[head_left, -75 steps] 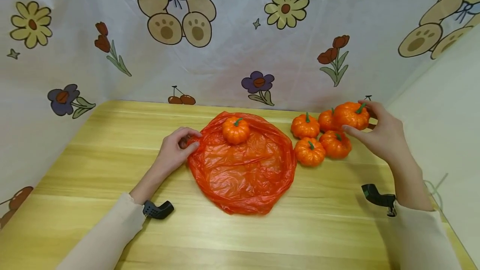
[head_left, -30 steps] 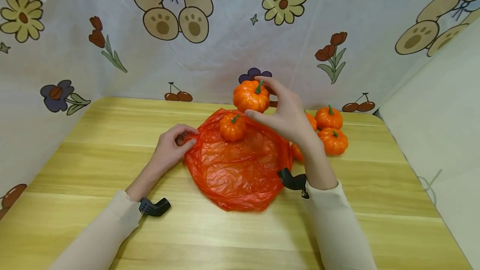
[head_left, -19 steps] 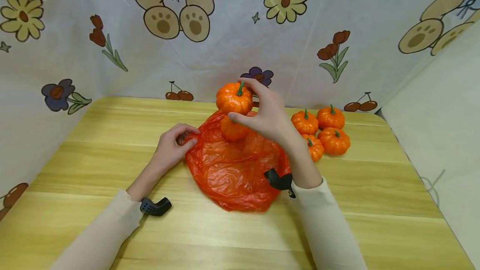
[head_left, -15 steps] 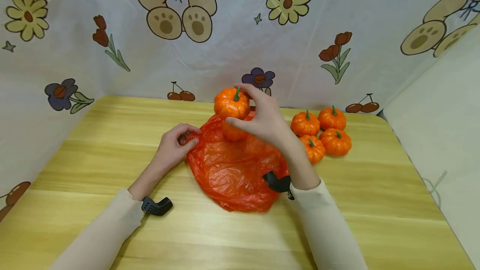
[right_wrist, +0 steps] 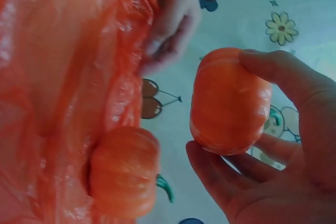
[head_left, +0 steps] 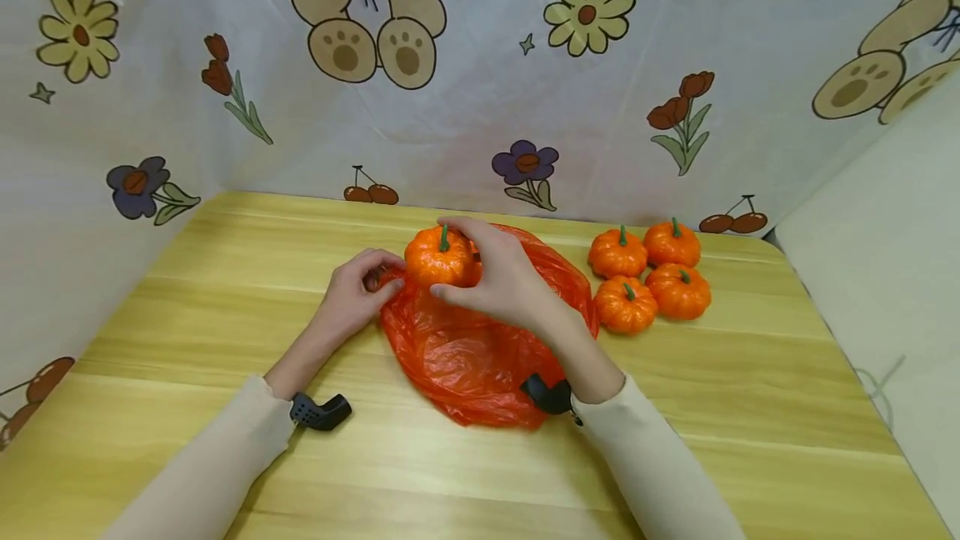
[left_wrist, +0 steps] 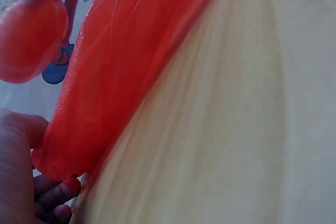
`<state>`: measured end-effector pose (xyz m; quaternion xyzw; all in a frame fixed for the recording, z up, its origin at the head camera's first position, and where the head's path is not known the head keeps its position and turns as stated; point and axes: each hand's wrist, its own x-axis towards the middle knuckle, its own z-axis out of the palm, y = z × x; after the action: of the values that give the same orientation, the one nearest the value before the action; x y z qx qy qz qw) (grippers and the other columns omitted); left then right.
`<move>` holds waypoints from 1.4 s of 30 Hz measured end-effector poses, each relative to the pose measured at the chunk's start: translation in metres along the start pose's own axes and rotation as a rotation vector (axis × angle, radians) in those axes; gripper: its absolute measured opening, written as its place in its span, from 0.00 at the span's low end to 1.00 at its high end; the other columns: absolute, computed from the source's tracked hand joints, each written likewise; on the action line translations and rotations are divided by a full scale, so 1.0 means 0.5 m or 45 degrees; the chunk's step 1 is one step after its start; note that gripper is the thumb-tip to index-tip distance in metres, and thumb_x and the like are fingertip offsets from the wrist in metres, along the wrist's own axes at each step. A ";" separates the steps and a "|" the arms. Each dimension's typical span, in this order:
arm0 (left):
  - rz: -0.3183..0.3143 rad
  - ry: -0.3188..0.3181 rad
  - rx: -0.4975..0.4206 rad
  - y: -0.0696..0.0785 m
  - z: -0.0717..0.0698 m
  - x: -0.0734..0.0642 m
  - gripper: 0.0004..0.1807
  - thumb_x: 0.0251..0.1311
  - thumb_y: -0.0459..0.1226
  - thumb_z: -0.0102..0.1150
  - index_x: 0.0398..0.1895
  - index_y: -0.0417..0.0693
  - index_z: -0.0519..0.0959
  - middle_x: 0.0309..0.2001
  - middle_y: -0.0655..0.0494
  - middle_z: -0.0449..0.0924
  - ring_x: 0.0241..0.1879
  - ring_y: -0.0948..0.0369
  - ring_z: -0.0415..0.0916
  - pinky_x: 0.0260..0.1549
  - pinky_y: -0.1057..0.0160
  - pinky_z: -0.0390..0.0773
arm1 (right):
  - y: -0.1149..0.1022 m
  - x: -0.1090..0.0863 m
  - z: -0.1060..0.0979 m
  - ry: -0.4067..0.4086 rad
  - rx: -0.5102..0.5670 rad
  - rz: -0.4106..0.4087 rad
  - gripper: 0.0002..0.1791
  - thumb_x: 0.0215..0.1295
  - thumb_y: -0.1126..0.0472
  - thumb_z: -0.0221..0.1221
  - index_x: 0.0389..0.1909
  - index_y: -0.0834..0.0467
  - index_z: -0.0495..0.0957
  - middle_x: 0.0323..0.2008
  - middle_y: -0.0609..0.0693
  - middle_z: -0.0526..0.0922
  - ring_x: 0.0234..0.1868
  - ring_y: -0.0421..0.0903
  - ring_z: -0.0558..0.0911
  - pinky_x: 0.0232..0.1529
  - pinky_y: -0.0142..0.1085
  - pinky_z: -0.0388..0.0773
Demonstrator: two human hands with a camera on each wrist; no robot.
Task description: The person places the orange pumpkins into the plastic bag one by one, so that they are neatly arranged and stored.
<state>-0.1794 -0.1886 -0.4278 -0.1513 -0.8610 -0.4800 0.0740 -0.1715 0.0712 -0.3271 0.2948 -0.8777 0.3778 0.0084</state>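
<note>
A red plastic bag (head_left: 472,365), its rim rolled into a ring, lies spread on the table. My left hand (head_left: 348,298) pinches the bag's left rim between thumb and fingers; in the left wrist view the red film (left_wrist: 105,87) runs into that grip. Over the bag's back left part, my right hand (head_left: 506,277) holds a small orange pumpkin (head_left: 435,259) by its sides, green stem up. Another pumpkin (right_wrist: 126,174) sits in the bag, mostly hidden behind the right hand in the head view but plain in the right wrist view.
Several more pumpkins stand in a cluster right of the bag, the nearest pumpkin (head_left: 626,307) close to its rim. Behind the wooden table (head_left: 420,482) hangs a printed cloth (head_left: 465,98). A pale wall (head_left: 885,257) borders the right side.
My right hand has brought a pumpkin from the cluster leftward, then lowered it over the bag's left side, covering the pumpkin there. The left hand keeps its place on the rim.
</note>
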 end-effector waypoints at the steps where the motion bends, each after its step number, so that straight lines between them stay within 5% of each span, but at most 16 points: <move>1: 0.001 0.001 0.002 0.001 0.001 0.001 0.11 0.66 0.31 0.67 0.50 0.49 0.86 0.40 0.51 0.80 0.36 0.54 0.69 0.36 0.64 0.68 | 0.002 -0.002 0.004 -0.017 -0.004 0.012 0.44 0.59 0.52 0.76 0.76 0.53 0.69 0.67 0.49 0.78 0.62 0.47 0.80 0.62 0.44 0.81; 12: -0.012 0.010 0.010 -0.002 0.003 0.000 0.12 0.65 0.30 0.67 0.50 0.49 0.86 0.40 0.51 0.80 0.35 0.54 0.70 0.35 0.64 0.68 | 0.016 -0.005 0.038 -0.178 -0.053 0.053 0.43 0.60 0.51 0.76 0.74 0.54 0.69 0.66 0.48 0.77 0.62 0.49 0.79 0.62 0.46 0.81; 27: -0.017 -0.002 -0.013 -0.004 0.004 -0.002 0.10 0.68 0.32 0.67 0.49 0.52 0.87 0.39 0.52 0.79 0.34 0.54 0.68 0.34 0.64 0.67 | 0.026 -0.010 0.063 -0.360 -0.204 0.055 0.45 0.61 0.50 0.76 0.76 0.55 0.67 0.73 0.53 0.74 0.75 0.55 0.70 0.77 0.52 0.64; 42: -0.016 -0.001 -0.004 -0.003 0.003 -0.001 0.11 0.67 0.30 0.67 0.50 0.51 0.87 0.38 0.52 0.78 0.34 0.54 0.68 0.33 0.65 0.66 | 0.023 -0.011 0.072 -0.249 -0.367 0.017 0.44 0.59 0.45 0.77 0.73 0.52 0.71 0.70 0.50 0.77 0.71 0.51 0.76 0.71 0.49 0.73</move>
<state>-0.1792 -0.1880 -0.4302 -0.1462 -0.8612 -0.4817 0.0703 -0.1655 0.0563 -0.3617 0.3199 -0.9213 0.2177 -0.0376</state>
